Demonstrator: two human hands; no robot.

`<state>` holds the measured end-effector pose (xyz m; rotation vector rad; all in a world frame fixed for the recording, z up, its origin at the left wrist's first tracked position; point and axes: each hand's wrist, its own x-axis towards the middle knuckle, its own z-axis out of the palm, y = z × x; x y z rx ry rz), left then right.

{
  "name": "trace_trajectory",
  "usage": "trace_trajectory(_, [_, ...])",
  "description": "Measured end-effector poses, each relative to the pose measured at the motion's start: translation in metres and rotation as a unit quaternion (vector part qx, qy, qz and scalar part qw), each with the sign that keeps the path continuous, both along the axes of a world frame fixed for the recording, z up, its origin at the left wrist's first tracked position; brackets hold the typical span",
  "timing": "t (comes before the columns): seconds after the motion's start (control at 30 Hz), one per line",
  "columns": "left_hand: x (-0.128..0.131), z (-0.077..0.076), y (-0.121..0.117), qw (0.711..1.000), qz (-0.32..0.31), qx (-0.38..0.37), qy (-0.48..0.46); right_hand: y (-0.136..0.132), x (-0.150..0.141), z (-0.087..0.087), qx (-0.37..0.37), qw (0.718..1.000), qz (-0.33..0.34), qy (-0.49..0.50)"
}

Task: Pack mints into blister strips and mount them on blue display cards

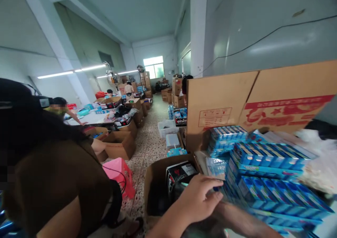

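My left hand [201, 197] reaches in from the bottom, over the right side of an open cardboard box [152, 181]. Its fingers are stretched out to the right, with a gap between them and the thumb. A small dark blue thing shows beside the fingertips; I cannot make out what it is. My right forearm [240, 220] crosses below, blurred, and its hand is hidden behind the left one. Inside the box stands a black printed carton [180, 173] beside dark wrapping. Just right of my hands are stacked rows of blue small boxes [273, 192] and a clear plastic bag [216, 167].
A large cardboard panel [221, 108] stands behind the blue boxes. At left, close by, a person in brown [58, 181] stands near a pink stool [119, 173]. Beyond are open cartons [119, 143], a white bin [167, 128], a speckled-floor aisle [151, 125] and other people at tables.
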<state>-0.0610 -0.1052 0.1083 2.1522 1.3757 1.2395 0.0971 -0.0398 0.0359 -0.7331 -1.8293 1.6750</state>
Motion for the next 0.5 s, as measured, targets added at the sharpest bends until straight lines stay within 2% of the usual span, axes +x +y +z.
trace_trajectory(0.07, [-0.007,-0.008,0.000,0.995,0.054,0.019,-0.077,0.011,0.005,0.003,-0.067,0.996,0.057,-0.005])
trace_trajectory(0.1, [-0.012,-0.011,-0.001,0.989,0.086,0.023,-0.122,0.017,0.008,0.005,-0.108,0.992,0.064,0.009])
trace_trajectory(0.2, [-0.034,-0.019,-0.008,0.955,0.179,0.017,-0.236,0.035,0.019,0.011,-0.242,0.964,0.019,0.106])
trace_trajectory(0.27, [-0.050,-0.026,-0.013,0.936,0.218,0.015,-0.276,0.042,0.023,0.015,-0.294,0.939,-0.022,0.176])
trace_trajectory(0.37, [-0.068,-0.039,-0.021,0.910,0.265,0.015,-0.318,0.044,0.016,0.021,-0.273,0.934,-0.035,0.226])
trace_trajectory(0.5, [-0.077,-0.058,-0.032,0.880,0.320,0.044,-0.348,0.040,-0.010,0.022,-0.206,0.956,-0.060,0.198])
